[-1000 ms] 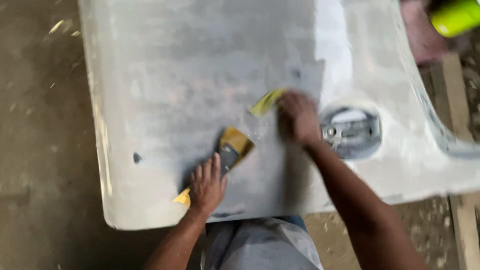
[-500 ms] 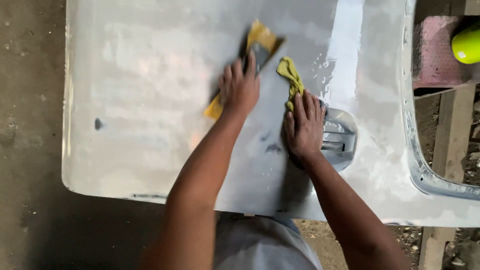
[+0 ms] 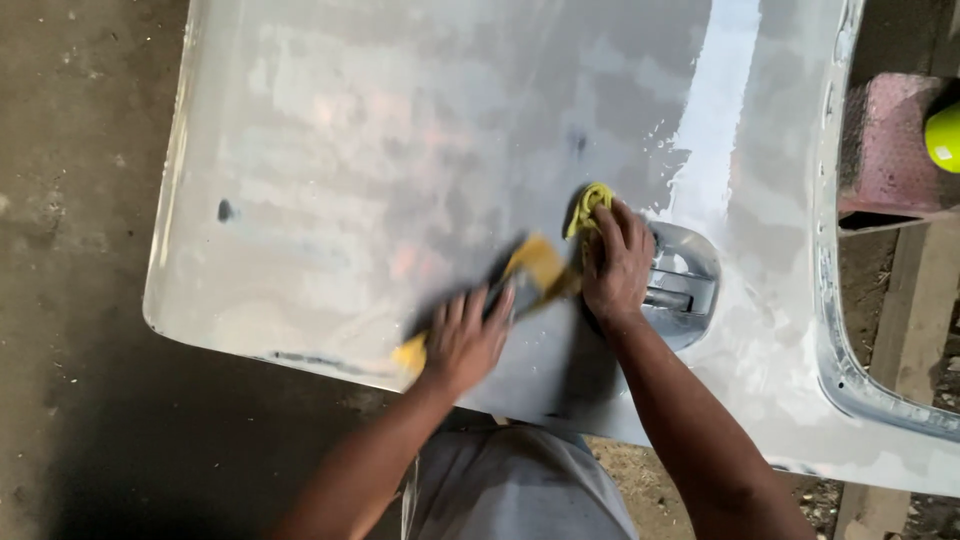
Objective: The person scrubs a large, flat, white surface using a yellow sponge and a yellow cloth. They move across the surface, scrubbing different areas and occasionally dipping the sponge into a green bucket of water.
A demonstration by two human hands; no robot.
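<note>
One grey car door panel [image 3: 380,180] lies flat under the camera, its skin dull and patchy from sanding, with a brighter streak running down toward the single recessed door handle [image 3: 680,285].

The left hand [image 3: 465,340] is spread nearly flat, fingers extended and pressing down on one sanding block [image 3: 520,285] (yellow on its face and at its near tip, dark along the edge), which lies at a slant on the panel just left of the handle recess. The hand is blurred, so how tightly the fingers curl over the block cannot be told.

The right hand [image 3: 618,262] rests palm down beside it, fingers loosely bent over one crumpled yellow rag [image 3: 588,205], which pokes out past the fingertips onto the panel. Its heel lies against the rim of the handle recess. The two hands are close together, the block's far end touching or nearly touching the right hand.

Off to the right stand one reddish brick [image 3: 885,150] and one yellow-green round object [image 3: 944,138], partly cut off by the frame edge. Bare concrete floor [image 3: 70,300] lies to the left.
</note>
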